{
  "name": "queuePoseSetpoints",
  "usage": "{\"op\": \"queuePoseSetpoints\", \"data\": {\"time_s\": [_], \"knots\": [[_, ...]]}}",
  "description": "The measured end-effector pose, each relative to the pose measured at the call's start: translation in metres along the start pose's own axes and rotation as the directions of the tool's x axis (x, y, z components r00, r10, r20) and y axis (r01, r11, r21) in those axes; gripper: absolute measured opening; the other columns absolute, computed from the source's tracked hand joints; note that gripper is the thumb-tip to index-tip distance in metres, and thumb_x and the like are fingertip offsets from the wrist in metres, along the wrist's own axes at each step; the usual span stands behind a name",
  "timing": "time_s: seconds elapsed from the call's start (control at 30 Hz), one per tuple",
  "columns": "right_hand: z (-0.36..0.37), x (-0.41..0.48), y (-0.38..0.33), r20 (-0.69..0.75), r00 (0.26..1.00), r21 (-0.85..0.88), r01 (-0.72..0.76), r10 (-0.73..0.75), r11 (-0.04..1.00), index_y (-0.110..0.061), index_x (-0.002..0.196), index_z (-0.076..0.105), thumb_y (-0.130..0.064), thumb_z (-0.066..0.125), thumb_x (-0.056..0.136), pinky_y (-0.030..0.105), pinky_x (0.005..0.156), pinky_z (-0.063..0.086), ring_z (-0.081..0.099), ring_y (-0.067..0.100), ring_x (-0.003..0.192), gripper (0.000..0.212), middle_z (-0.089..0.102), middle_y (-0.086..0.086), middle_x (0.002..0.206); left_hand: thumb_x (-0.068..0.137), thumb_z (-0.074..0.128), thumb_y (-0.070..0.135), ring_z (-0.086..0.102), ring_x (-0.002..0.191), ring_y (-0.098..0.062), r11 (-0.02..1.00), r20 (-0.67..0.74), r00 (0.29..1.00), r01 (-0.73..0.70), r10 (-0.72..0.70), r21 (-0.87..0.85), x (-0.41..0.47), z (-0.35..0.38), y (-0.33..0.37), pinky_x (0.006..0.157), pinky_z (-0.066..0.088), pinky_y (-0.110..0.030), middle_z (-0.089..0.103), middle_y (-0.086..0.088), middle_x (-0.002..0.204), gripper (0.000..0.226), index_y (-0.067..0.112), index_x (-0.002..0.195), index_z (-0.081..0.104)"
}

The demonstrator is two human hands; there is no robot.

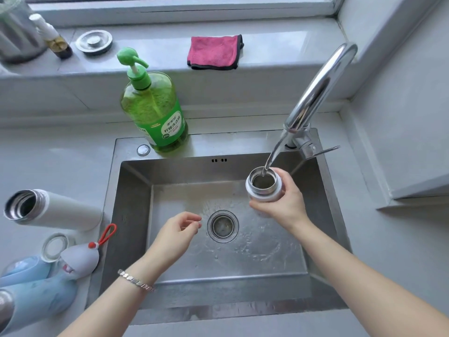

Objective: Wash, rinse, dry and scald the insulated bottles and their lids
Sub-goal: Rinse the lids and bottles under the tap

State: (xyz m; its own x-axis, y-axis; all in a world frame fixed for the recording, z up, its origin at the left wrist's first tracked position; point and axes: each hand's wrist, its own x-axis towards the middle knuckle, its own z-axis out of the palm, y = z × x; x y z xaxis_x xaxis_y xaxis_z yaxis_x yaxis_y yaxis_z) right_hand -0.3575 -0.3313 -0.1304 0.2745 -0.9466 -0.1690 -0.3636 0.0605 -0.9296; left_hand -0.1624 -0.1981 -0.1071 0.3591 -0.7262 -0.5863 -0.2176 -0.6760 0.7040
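Right hand [284, 203] grips white bottle [263, 186] upright over sink [136, 190], mouth under tap [315, 93] stream. Left hand [177, 232] idle, fingers loosely curled, holding nothing. Advice: keep mouth centred under flow, fill partway, then swirl and tip out.

Grey countertop [60, 154], steel sink [136, 190], window sill [158, 45]

White insulated bottle [263, 192] under a running faucet [320, 86]
Held upright in the right hand [283, 204] over the steel sink [136, 190], open mouth under the stream [273, 156]; left hand [175, 233] loosely curled, holding nothing, just beside the drain [222, 226]; on the left counter [48, 164], a second white bottle [63, 210] on its side, near a blue bottle [36, 300] and a grey lid [81, 259] with red loop
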Motion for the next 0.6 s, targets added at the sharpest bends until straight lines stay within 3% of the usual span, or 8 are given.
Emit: {"op": "queuePoseSetpoints", "data": {"time_s": [0.1,0.2,0.3,0.37,0.47,0.6], "knots": [[-0.002,0.000,-0.005,-0.007,1.000,-0.085,-0.009,0.009,0.996,-0.040,0.107,0.051,-0.011,0.088,0.050,0.013,0.085,0.043,0.059,0.005,0.095,0.073,0.063,-0.014,0.102,0.093,0.049,0.008,0.062,0.084,-0.004,1.000,-0.008,1.000,-0.008,0.008,-0.011,-0.003,-0.001,-0.003,0.075,0.046,-0.024,0.066,0.006,0.088,0.024,0.029,0.085,0.057],[-0.010,-0.003,-0.010,0.137,0.983,-0.299,-0.073,0.119,0.951,-0.041,0.101,0.053,-0.024,0.087,0.048,0.028,0.085,0.049,0.060,0.012,0.094,0.065,0.065,-0.010,0.099,0.093,0.050,0.008,0.062,0.084,-0.005,1.000,-0.015,1.000,-0.011,0.011,-0.027,-0.005,-0.001,-0.005,0.072,0.045,-0.021,0.066,0.003,0.090,0.022,0.027,0.086,0.058],[-0.021,-0.006,-0.011,0.230,0.890,-0.642,-0.165,0.393,0.749,-0.027,0.089,0.055,-0.041,0.079,0.047,0.029,0.068,0.051,0.062,0.016,0.081,0.050,0.065,-0.007,0.087,0.093,0.050,0.008,0.062,0.083,-0.005,1.000,-0.009,1.000,-0.006,0.006,-0.023,-0.008,-0.001,-0.008,0.069,0.044,-0.018,0.066,0.004,0.089,0.022,0.027,0.086,0.058],[-0.023,-0.008,-0.013,0.239,0.813,-0.813,-0.131,0.531,0.567,-0.025,0.091,0.054,-0.044,0.076,0.049,0.025,0.058,0.046,0.062,0.018,0.079,0.051,0.064,-0.004,0.089,0.094,0.050,0.009,0.062,0.082,-0.004,1.000,-0.001,1.000,-0.002,0.002,-0.018,-0.009,0.000,-0.009,0.068,0.044,-0.017,0.066,0.006,0.089,0.021,0.027,0.086,0.058],[-0.018,-0.005,-0.021,0.237,0.751,-0.922,-0.025,0.616,0.386,-0.023,0.097,0.055,-0.045,0.077,0.052,0.022,0.055,0.040,0.059,0.019,0.076,0.054,0.063,-0.002,0.091,0.093,0.051,0.009,0.062,0.083,-0.010,1.000,0.014,1.000,0.004,-0.004,-0.007,-0.011,0.005,-0.009,0.067,0.045,-0.018,0.066,0.004,0.088,0.021,0.027,0.086,0.058],[-0.021,0.004,-0.034,0.214,0.707,-0.956,0.008,0.674,0.294,-0.020,0.090,0.055,-0.045,0.077,0.055,0.022,0.056,0.040,0.057,0.018,0.069,0.048,0.058,-0.003,0.078,0.093,0.050,0.009,0.063,0.089,-0.017,1.000,0.037,0.999,0.000,0.000,0.019,-0.012,0.011,-0.005,0.073,0.045,-0.026,0.068,-0.002,0.092,0.024,0.030,0.082,0.057]]}}
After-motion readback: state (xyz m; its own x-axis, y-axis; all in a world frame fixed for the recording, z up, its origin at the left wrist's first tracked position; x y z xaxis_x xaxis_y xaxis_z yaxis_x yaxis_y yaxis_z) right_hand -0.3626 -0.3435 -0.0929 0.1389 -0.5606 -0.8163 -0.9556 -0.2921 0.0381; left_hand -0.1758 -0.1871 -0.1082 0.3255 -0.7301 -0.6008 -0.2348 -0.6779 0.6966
